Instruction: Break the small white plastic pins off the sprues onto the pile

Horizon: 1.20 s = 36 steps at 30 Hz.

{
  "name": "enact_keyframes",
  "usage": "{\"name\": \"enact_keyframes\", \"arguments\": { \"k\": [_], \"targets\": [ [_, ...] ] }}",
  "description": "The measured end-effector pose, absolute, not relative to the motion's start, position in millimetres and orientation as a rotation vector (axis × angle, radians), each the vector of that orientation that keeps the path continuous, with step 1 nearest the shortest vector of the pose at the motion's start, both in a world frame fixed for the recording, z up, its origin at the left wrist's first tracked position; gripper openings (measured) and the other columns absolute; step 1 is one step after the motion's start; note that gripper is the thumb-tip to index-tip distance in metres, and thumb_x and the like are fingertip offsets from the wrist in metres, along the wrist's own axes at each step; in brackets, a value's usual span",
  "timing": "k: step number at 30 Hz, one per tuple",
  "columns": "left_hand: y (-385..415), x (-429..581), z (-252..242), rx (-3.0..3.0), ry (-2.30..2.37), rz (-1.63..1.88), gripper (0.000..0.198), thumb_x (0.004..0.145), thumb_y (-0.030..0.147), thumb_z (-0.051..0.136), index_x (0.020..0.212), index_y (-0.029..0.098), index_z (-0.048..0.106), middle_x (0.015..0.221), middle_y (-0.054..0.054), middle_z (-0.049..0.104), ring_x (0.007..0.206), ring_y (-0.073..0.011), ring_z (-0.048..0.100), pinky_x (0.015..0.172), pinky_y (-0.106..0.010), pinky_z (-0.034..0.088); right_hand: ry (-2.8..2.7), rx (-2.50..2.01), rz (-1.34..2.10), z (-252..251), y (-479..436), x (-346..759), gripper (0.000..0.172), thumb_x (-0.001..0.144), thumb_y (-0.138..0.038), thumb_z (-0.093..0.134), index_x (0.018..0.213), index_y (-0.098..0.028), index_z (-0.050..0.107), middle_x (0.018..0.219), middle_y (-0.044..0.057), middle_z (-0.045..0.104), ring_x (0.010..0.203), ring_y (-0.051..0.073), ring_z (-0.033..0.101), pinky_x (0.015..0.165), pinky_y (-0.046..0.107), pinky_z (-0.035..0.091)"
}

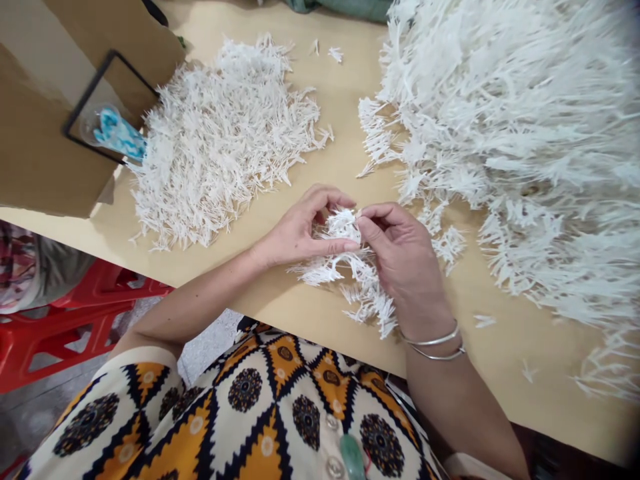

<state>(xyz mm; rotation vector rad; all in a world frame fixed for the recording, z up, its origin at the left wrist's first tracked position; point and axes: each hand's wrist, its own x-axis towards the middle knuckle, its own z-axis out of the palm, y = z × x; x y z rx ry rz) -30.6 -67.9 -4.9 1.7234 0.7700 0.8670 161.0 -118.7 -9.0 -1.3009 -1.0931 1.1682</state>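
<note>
Near the table's front edge, my left hand (313,230) curls its thumb and fingers around a small bunch of white plastic sprigs (341,227). My right hand (400,247), with two silver bangles at the wrist, pinches at the right side of that same bunch with thumb and forefinger. The exact spot between those fingertips is too small to make out. Just below both hands, more white branching sprigs (370,293) lie loose on the tabletop, partly covered by the right hand.
A wide heap of white sprigs (225,140) lies at the left, and a larger pile (520,147) fills the right. A cardboard box (45,100) stands at the far left beside a blue-and-white item (120,133). Red plastic stools (65,320) are below the table (240,280).
</note>
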Motion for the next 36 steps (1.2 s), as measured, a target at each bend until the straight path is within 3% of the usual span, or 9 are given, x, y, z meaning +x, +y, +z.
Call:
{"name": "enact_keyframes", "arguments": {
  "k": [5,14,19,25,30,36],
  "targets": [
    [-68,-29,-7,1.576,0.732,0.778,0.032,0.091,0.045,0.075,0.102,0.018,0.063,0.09,-0.002,0.064,0.08,-0.0109,0.056,0.076,-0.024,0.047,-1.134,-1.358,1.07,-15,-122,154,0.012,0.091,-0.036,0.071,0.098,-0.028,0.066,0.093,0.0,0.069,0.083,0.016,0.064,0.079,0.032,0.056],
    [-74,-25,3,1.635,0.916,0.68,0.022,0.089,0.036,0.069,0.097,0.016,0.068,0.076,0.002,0.063,0.066,-0.0081,0.048,0.062,-0.021,0.038,-1.192,-1.412,1.009,-7,-124,148,0.011,0.096,-0.035,0.066,0.096,-0.026,0.059,0.087,0.0,0.062,0.079,0.016,0.059,0.074,0.033,0.05],
    [-74,-27,3,1.555,0.846,0.701,0.016,0.088,0.03,0.066,0.095,0.016,0.07,0.08,0.001,0.068,0.07,-0.008,0.055,0.069,-0.021,0.044,-1.161,-1.443,0.994,-5,-124,142,0.009,0.097,-0.033,0.064,0.096,-0.025,0.06,0.086,0.0,0.061,0.079,0.015,0.059,0.074,0.032,0.05],
    [-85,-21,0,1.495,0.568,0.652,0.016,0.086,0.026,0.074,0.096,0.015,0.067,0.09,-0.002,0.07,0.08,-0.0102,0.062,0.079,-0.023,0.049,-0.954,-1.465,0.922,-10,-108,154,0.008,0.099,-0.029,0.06,0.092,-0.025,0.058,0.082,-0.001,0.067,0.079,0.014,0.067,0.084,0.034,0.055],
    [-86,-17,-4,1.172,0.647,0.703,0.027,0.097,0.043,0.068,0.1,0.017,0.061,0.084,0.001,0.063,0.071,-0.0076,0.057,0.068,-0.021,0.047,-0.866,-1.32,0.984,-14,-104,160,0.011,0.093,-0.029,0.069,0.089,-0.024,0.059,0.089,-0.002,0.071,0.075,0.011,0.07,0.08,0.031,0.057],
    [-84,-17,-6,1.086,0.649,0.745,0.031,0.095,0.045,0.071,0.099,0.017,0.06,0.08,0.002,0.061,0.067,-0.0061,0.055,0.063,-0.019,0.046,-0.924,-1.344,1.008,-9,-99,159,0.014,0.088,-0.028,0.073,0.091,-0.025,0.059,0.085,-0.003,0.072,0.072,0.011,0.068,0.077,0.029,0.06]
  ]
}}
